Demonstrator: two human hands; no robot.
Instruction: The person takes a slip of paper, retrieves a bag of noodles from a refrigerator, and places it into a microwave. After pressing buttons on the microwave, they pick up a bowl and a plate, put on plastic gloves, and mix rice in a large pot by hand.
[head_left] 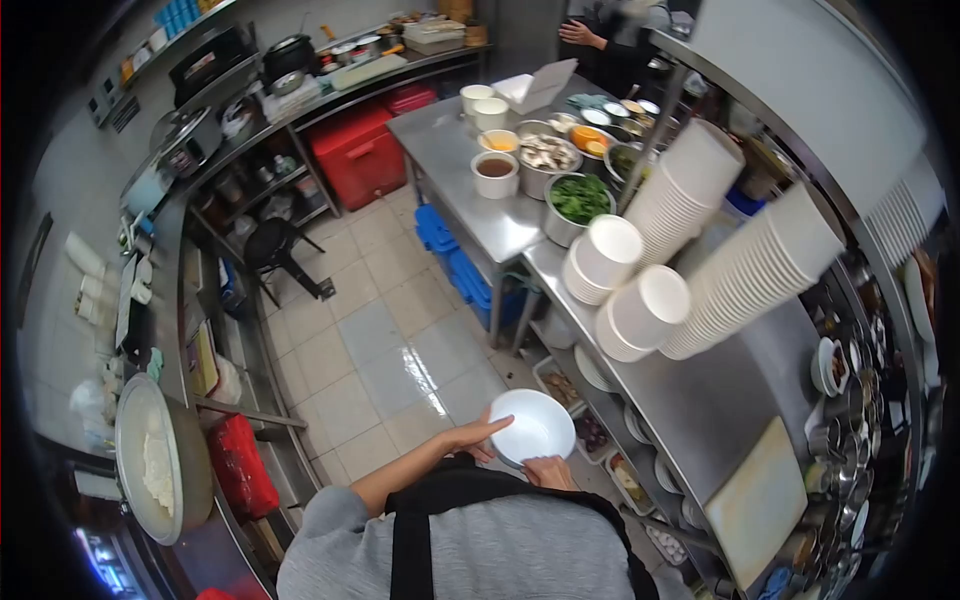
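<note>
A white bowl [533, 428] is held in front of my body, its open side up and nothing visible inside. My left hand [478, 437] grips its left rim, thumb over the edge. At the near rim, my right hand [549, 472] is closed on the same bowl. To the right, tall leaning stacks of white paper tubs [745, 270] and shorter stacks [603, 258] stand on the steel counter [710, 400]. A metal pot of green leaves [580, 199] and a container of sliced mushrooms [548, 153] are farther off.
A cutting board [757, 503] lies on the right counter. A large basin with white contents [160, 460] stands at the left. Ahead are a black stool [272, 245], a red cooler [355, 155] and blue bins [465, 265]. Another person's hand [577, 34] shows at the top.
</note>
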